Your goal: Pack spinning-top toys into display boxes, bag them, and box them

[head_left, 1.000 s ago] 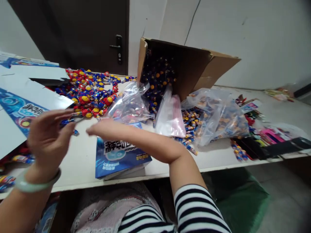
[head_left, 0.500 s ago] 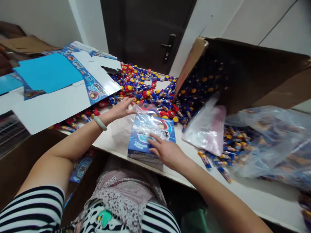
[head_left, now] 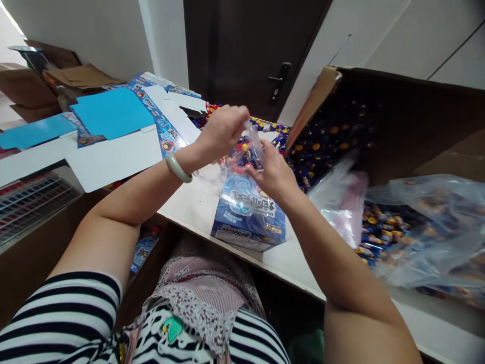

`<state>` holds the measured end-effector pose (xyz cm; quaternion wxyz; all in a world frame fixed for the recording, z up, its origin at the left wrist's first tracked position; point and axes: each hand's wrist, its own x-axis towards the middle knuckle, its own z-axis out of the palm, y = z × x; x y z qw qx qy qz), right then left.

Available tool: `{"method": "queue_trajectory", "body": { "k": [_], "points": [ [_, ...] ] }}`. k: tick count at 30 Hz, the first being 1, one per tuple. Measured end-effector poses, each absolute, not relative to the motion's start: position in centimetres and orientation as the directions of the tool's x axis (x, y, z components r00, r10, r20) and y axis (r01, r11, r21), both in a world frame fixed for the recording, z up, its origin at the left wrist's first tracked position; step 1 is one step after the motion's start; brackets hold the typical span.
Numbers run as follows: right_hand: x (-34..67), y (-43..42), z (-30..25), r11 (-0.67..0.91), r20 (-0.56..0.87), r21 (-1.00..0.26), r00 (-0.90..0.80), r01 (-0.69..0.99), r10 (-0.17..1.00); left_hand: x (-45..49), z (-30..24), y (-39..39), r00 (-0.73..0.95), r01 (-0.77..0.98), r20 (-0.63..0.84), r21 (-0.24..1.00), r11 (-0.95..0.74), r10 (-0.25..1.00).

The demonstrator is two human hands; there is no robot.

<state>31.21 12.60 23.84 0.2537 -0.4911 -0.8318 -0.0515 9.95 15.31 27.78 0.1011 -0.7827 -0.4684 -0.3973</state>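
Observation:
A blue printed box [head_left: 246, 212] sits near the table's front edge, with a clear plastic bag [head_left: 254, 144] about its far end. My left hand [head_left: 227, 129], wearing a pale bangle, is raised above that far end, its fingers closed on the bag's gathered edge. Just right of it, my right hand [head_left: 276, 169] grips the same film between thumb and fingers. Stretched plastic runs between the two hands. Behind them, partly hidden, lie many small red, blue and yellow wrapped pieces [head_left: 242, 151].
Flattened blue-and-white cartons [head_left: 117, 114] are stacked at the left, above a white wire rack [head_left: 34, 207]. At the right a large cardboard box [head_left: 409, 131] lies on its side with more pieces inside. Clear bags [head_left: 435, 217] cover further pieces beside it.
My right hand has left the box's top and taken hold of the plastic. My left hand has risen, now closed on the bag's edge. The camera view has shifted slightly.

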Motion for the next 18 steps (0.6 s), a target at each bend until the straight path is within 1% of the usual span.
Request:
{"method": "queue_trajectory", "body": {
  "k": [2,4,6,7,9,10,11,12,13,14,15,16,17,18],
  "points": [
    [30.9,13.9,25.5,0.361,0.361,-0.046,-0.321,0.932,0.876,9.8,30.2,14.0,0.242,0.79,0.755,0.212,-0.575,0.61],
    [31.9,15.1,26.4,0.246,0.333,0.081,-0.259,0.966,0.907,8.7,31.1,12.9,0.285,0.791,0.737,0.18,-0.584,0.613],
    [33.8,16.6,26.8,0.149,0.365,0.151,-0.196,0.977,0.91,7.3,30.6,13.0,0.32,0.825,0.654,0.164,-0.541,0.686],
    [34.9,17.5,26.9,0.107,0.378,0.154,-0.158,0.982,0.912,6.7,30.1,13.6,0.302,0.851,0.604,0.179,-0.494,0.738],
    [36.8,18.9,27.5,0.043,0.411,0.074,-0.07,0.996,0.909,5.7,29.2,15.5,0.179,0.896,0.537,0.256,-0.362,0.824],
    [37.6,19.4,28.1,0.019,0.429,0.017,-0.025,1.0,0.903,5.4,29.1,16.6,0.093,0.902,0.538,0.311,-0.3,0.838],
    [38.3,19.6,28.9,0.009,0.472,-0.047,0.014,0.999,0.881,5.1,29.2,17.7,-0.002,0.894,0.574,0.369,-0.256,0.819],
    [38.9,19.5,29.8,0.021,0.554,-0.113,0.046,0.993,0.831,4.8,29.4,18.6,-0.098,0.871,0.641,0.425,-0.246,0.761],
    [39.5,19.1,30.8,0.056,0.661,-0.169,0.071,0.984,0.747,4.6,29.7,19.2,-0.193,0.834,0.728,0.475,-0.281,0.658],
    [40.1,18.5,31.5,0.102,0.776,-0.21,0.103,0.972,0.622,4.5,29.7,19.5,-0.277,0.785,0.804,0.505,-0.358,0.526],
    [40.8,17.7,31.8,0.149,0.87,-0.244,0.148,0.958,0.471,4.5,29.4,19.6,-0.352,0.732,0.851,0.51,-0.452,0.39],
    [41.4,17.0,31.6,0.192,0.917,-0.287,0.211,0.938,0.339,4.7,28.6,19.5,-0.42,0.679,0.864,0.503,-0.535,0.278],
    [41.9,16.4,30.8,0.204,0.911,-0.362,0.299,0.91,0.285,5.1,27.4,19.4,-0.479,0.629,0.849,0.51,-0.586,0.224],
    [42.2,16.1,29.3,0.193,0.86,-0.461,0.383,0.866,0.338,5.6,25.6,19.4,-0.517,0.578,0.82,0.546,-0.606,0.245]
  ]
}}
